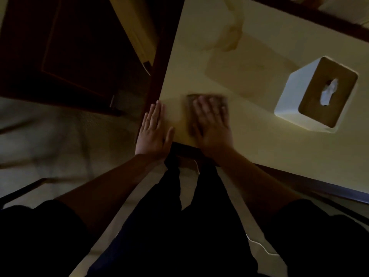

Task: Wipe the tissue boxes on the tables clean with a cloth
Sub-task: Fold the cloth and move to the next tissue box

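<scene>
A white tissue box [293,90] with a brown top and a tissue poking out stands on the pale yellow table [259,152], to the right of my hands. A folded brownish cloth [199,97] lies flat near the table's corner. My right hand [212,124] presses flat on the cloth with straight fingers; it looks blurred. My left hand [153,130] rests flat and open on the table's near left corner, beside the cloth and apart from it. Neither hand touches the box.
The table has a dark wooden rim [157,72] along its left and near edges. A dark wooden piece of furniture [65,47] stands to the left. Pale floor [50,140] lies below. My dark trousers fill the lower middle.
</scene>
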The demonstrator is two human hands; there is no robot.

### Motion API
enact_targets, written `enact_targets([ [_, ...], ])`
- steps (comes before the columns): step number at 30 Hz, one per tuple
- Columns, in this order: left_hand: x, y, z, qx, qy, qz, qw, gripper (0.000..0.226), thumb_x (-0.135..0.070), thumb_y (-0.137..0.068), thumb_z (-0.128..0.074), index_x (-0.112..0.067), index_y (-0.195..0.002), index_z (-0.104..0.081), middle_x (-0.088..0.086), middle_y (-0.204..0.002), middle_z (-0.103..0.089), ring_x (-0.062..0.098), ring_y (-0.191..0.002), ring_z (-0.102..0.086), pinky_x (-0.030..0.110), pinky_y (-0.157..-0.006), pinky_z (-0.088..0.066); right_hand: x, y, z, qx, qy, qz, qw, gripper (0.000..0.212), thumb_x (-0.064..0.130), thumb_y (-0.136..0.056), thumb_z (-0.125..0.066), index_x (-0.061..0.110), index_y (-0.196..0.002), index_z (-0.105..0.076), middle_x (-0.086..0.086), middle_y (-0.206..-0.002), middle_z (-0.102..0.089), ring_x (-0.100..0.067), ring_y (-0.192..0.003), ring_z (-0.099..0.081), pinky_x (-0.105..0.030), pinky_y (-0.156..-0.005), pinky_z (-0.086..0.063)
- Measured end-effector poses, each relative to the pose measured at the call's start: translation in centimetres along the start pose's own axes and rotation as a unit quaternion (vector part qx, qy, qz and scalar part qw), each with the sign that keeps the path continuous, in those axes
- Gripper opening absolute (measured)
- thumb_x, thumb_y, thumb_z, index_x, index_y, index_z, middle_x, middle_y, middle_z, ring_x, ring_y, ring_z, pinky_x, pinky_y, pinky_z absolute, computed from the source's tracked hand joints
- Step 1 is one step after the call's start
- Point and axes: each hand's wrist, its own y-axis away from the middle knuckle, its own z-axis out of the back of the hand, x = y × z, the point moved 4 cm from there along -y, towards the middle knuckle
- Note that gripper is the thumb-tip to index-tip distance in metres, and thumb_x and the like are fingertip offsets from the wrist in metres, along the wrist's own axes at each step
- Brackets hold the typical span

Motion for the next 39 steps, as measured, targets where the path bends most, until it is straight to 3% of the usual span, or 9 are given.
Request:
enact_targets([
  [4,0.5,0.1,0.7,0.013,0.032,-0.009,0.999,0.072,-0.052,-0.109,-0.023,-0.014,-0.167,-0.004,0.002,-0.175,-0.002,0.014,-0.161,0.005,0.039,-0.131,-0.003,-7.9,-1.8,2.4,-0.042,0.015,-0.229,0.972,0.070,0.050,-0.109,-0.025,0.021,-0.170,-0.007,-0.003,-0.177,-0.008,-0.029,-0.163,-0.004,-0.057,-0.130,-0.002],
  [7,0.3,0.3,1.2,0.000,0.067,-0.005,0.998,0.072,-0.053,-0.108,-0.025,-0.015,-0.167,-0.008,0.001,-0.175,-0.007,0.012,-0.161,0.002,0.040,-0.131,-0.005,-6.7,-2.3,3.0,-0.055,-0.013,-0.324,0.944,0.072,0.049,-0.107,-0.024,0.019,-0.170,-0.004,-0.005,-0.177,-0.005,-0.029,-0.163,-0.002,-0.059,-0.128,-0.001],
  [9,0.4,0.4,1.4,-0.017,0.106,0.007,0.994,0.069,-0.051,-0.108,-0.027,-0.016,-0.167,-0.015,0.001,-0.174,-0.013,0.014,-0.161,-0.005,0.044,-0.131,-0.013,-1.9,-2.3,2.0,-0.044,-0.005,-0.246,0.968,0.071,0.047,-0.106,-0.029,0.020,-0.169,-0.010,-0.007,-0.176,-0.012,-0.033,-0.162,-0.007,-0.059,-0.129,-0.001],
  [11,0.2,0.1,1.9,-0.037,0.172,0.037,0.984,0.065,-0.048,-0.108,-0.027,-0.016,-0.165,-0.025,0.003,-0.171,-0.024,0.017,-0.159,-0.019,0.042,-0.127,-0.025,4.0,-0.7,0.0,0.005,0.014,-0.056,0.998,0.068,0.046,-0.109,-0.031,0.022,-0.169,-0.013,-0.005,-0.176,-0.012,-0.031,-0.163,-0.005,-0.058,-0.129,-0.003],
  [14,-0.1,-0.3,3.2,-0.069,0.228,0.067,0.969,0.058,-0.040,-0.110,-0.030,-0.009,-0.158,-0.041,0.011,-0.161,-0.044,0.021,-0.150,-0.038,0.038,-0.121,-0.036,6.3,2.9,-1.3,0.100,0.016,0.127,0.987,0.065,0.050,-0.113,-0.026,0.027,-0.170,-0.004,0.002,-0.177,0.003,-0.024,-0.163,0.008,-0.054,-0.130,-0.002],
  [17,0.0,-1.0,4.1,-0.075,0.237,0.070,0.966,0.055,-0.037,-0.110,-0.032,-0.008,-0.155,-0.045,0.011,-0.157,-0.048,0.019,-0.146,-0.042,0.032,-0.117,-0.037,3.5,2.1,-0.6,0.101,0.055,0.219,0.969,0.065,0.050,-0.113,-0.028,0.029,-0.169,-0.003,0.003,-0.177,0.000,-0.024,-0.163,0.006,-0.054,-0.131,-0.003],
  [30,1.0,-4.4,2.4,-0.100,0.057,-0.032,0.993,0.055,-0.024,-0.105,-0.047,-0.004,-0.156,-0.043,0.014,-0.163,-0.039,0.029,-0.154,-0.032,0.043,-0.128,-0.024,3.1,-19.2,4.4,0.061,0.111,0.125,0.984,0.069,0.057,-0.107,-0.010,0.029,-0.169,-0.001,0.000,-0.178,0.003,-0.029,-0.163,0.009,-0.054,-0.130,0.006],
  [35,1.4,-5.5,3.1,-0.112,0.021,-0.057,0.992,0.054,-0.029,-0.102,-0.053,-0.005,-0.151,-0.051,0.014,-0.157,-0.047,0.035,-0.146,-0.043,0.052,-0.120,-0.038,2.3,-25.2,5.9,0.061,0.103,0.078,0.990,0.067,0.056,-0.109,-0.011,0.032,-0.168,0.009,0.004,-0.176,0.016,-0.023,-0.162,0.016,-0.051,-0.129,0.009],
  [39,1.2,-7.2,3.1,-0.023,-0.041,-0.125,0.991,0.071,-0.043,-0.103,-0.047,-0.007,-0.162,-0.031,0.012,-0.168,-0.029,0.028,-0.159,-0.018,0.044,-0.131,-0.012,1.8,-21.7,5.3,0.069,0.095,0.099,0.988,0.070,0.057,-0.108,-0.012,0.028,-0.169,0.006,-0.001,-0.177,0.010,-0.027,-0.162,0.013,-0.053,-0.129,0.009],
])
